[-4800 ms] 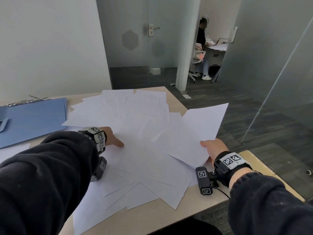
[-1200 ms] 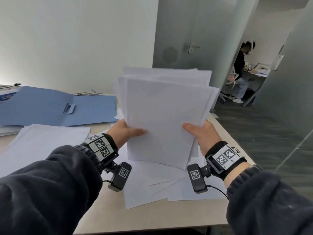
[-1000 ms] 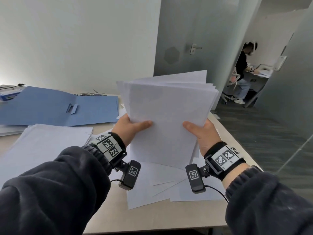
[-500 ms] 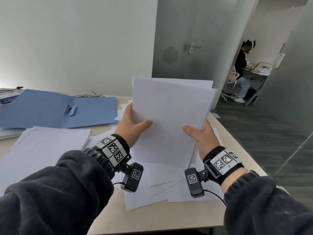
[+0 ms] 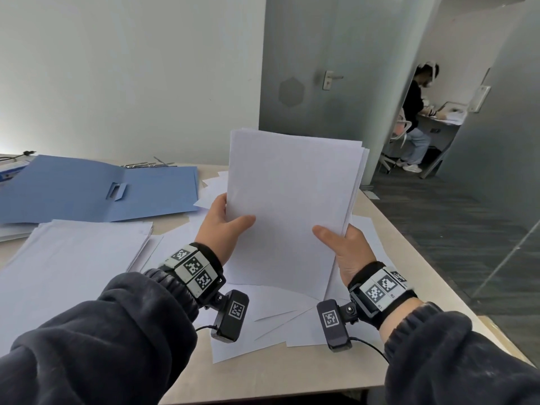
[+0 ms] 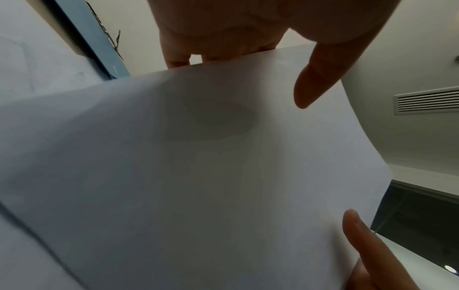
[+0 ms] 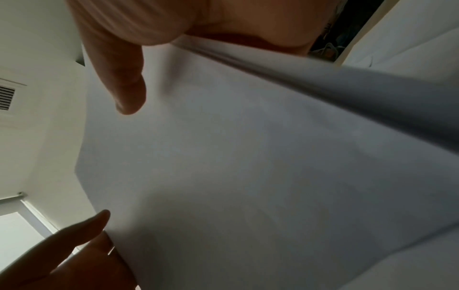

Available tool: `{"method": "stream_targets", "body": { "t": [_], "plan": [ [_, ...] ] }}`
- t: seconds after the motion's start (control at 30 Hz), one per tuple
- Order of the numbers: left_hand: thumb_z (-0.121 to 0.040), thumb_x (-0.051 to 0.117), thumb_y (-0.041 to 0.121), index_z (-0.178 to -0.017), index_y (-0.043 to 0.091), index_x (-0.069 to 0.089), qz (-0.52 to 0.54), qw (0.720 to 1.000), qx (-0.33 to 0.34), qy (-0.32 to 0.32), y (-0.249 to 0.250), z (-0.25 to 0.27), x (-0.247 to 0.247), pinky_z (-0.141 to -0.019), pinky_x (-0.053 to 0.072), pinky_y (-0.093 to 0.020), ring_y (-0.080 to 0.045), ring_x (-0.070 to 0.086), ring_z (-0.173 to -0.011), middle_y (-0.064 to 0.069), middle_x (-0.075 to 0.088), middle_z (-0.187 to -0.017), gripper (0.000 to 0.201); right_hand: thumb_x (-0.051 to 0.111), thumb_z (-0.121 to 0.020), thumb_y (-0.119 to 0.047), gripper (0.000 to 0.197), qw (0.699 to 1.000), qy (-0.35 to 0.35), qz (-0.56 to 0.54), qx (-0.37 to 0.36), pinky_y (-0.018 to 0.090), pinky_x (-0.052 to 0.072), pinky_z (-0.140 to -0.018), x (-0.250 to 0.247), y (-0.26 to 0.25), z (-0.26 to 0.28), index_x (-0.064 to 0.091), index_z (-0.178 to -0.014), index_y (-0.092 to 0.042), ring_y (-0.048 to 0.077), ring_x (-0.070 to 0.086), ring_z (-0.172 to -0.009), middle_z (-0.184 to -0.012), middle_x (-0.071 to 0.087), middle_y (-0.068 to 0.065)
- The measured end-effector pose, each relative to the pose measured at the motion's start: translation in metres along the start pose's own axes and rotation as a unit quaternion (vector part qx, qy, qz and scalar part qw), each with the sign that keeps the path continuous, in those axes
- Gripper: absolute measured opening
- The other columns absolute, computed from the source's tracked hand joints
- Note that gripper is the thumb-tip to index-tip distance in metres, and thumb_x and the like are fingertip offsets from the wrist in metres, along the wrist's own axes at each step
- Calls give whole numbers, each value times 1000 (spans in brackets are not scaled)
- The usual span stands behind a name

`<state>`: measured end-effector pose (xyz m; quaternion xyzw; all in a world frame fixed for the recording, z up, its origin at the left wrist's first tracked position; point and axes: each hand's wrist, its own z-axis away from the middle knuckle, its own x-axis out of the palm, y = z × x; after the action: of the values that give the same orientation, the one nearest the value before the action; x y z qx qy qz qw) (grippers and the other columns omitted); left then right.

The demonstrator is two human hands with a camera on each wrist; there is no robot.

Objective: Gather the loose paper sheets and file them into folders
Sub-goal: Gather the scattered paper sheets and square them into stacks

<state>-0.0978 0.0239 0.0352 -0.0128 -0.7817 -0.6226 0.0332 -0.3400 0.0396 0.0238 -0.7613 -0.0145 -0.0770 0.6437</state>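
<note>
I hold a stack of white paper sheets [image 5: 292, 200] upright above the table, its lower edge down on the loose sheets [image 5: 263, 323] lying there. My left hand [image 5: 225, 226] grips the stack's left edge, thumb on the front and fingers behind. My right hand [image 5: 342, 244] grips the right edge the same way. The left wrist view shows the stack [image 6: 198, 166] under my left thumb [image 6: 315, 82]; in the right wrist view the stack [image 7: 248, 166] fills the frame. An open blue folder [image 5: 96, 188] lies at the back left, with a neat paper pile [image 5: 70, 258] in front of it.
Metal fasteners [image 5: 149, 164] lie behind the folder by the wall. The table's right edge [image 5: 432, 255] runs beside a glass partition. A person [image 5: 415, 118] sits at a desk in the room beyond the door.
Over the last seconds the scattered sheets were gathered into a stack held in both hands. In the last second the fanned sheets closed up into an evener stack that dropped lower.
</note>
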Motion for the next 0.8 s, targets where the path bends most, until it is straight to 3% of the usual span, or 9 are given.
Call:
{"method": "stream_targets", "body": {
  "t": [0.23, 0.37, 0.57, 0.6, 0.67, 0.73, 0.8],
  "plan": [
    [-85, 74, 15, -116, 20, 67, -2, 999, -27, 17, -5, 3, -2, -88, 57, -41, -18, 73, -92, 3, 76, -102, 32, 77, -83, -10, 15, 999, -5, -18, 27, 47, 55, -96, 2, 2, 7, 76, -98, -11, 29, 73, -100, -103, 77, 11],
    [-80, 74, 21, -116, 18, 68, 10, 1000, -6, 8, 4, 3, -3, -89, 57, -44, -22, 73, -95, -1, 76, -104, 37, 77, -84, -10, 16, 999, 0, -27, 18, 45, 56, -93, 8, -5, 7, 76, -100, -11, 29, 74, -98, -102, 78, 11],
    [-76, 75, 21, -122, 16, 62, 36, 999, 9, -7, 7, 6, -7, -88, 56, -41, -24, 72, -100, -3, 75, -110, 48, 87, -65, -41, 49, 999, -25, -23, -9, 39, 57, -85, 5, -14, 6, 75, -105, -16, 26, 73, -101, -108, 76, 9],
    [-75, 75, 21, -121, 16, 63, 35, 999, 7, -5, 5, 7, -8, -88, 56, -42, -24, 72, -99, -3, 75, -109, 47, 87, -66, -43, 52, 999, -16, -24, -18, 39, 57, -84, 4, -17, 4, 74, -108, -16, 26, 73, -101, -109, 76, 8],
    [-74, 75, 23, -118, 18, 66, 32, 999, -1, -5, 4, 8, -7, -88, 55, -41, -23, 72, -98, -2, 75, -107, 45, 82, -80, -35, 39, 999, 16, -11, -46, 40, 56, -82, 6, -32, -1, 71, -111, -13, 25, 74, -99, -107, 77, 7],
    [-73, 76, 25, -116, 18, 67, 28, 1000, -8, -7, 4, 8, -5, -87, 56, -40, -22, 72, -97, -1, 76, -106, 45, 69, -92, -32, 24, 996, 49, 20, -78, 37, 57, -78, 11, -55, -6, 71, -104, -12, 20, 75, -90, -97, 78, 3],
    [-72, 76, 28, -114, 18, 69, 24, 1000, -12, -5, 4, 8, -3, -88, 56, -41, -21, 73, -95, -1, 76, -104, 44, 63, -96, -37, 27, 990, 74, 41, -115, 32, 56, -72, 18, -78, -9, 71, -91, -12, 16, 72, -78, -85, 76, -1]
  ]
}}
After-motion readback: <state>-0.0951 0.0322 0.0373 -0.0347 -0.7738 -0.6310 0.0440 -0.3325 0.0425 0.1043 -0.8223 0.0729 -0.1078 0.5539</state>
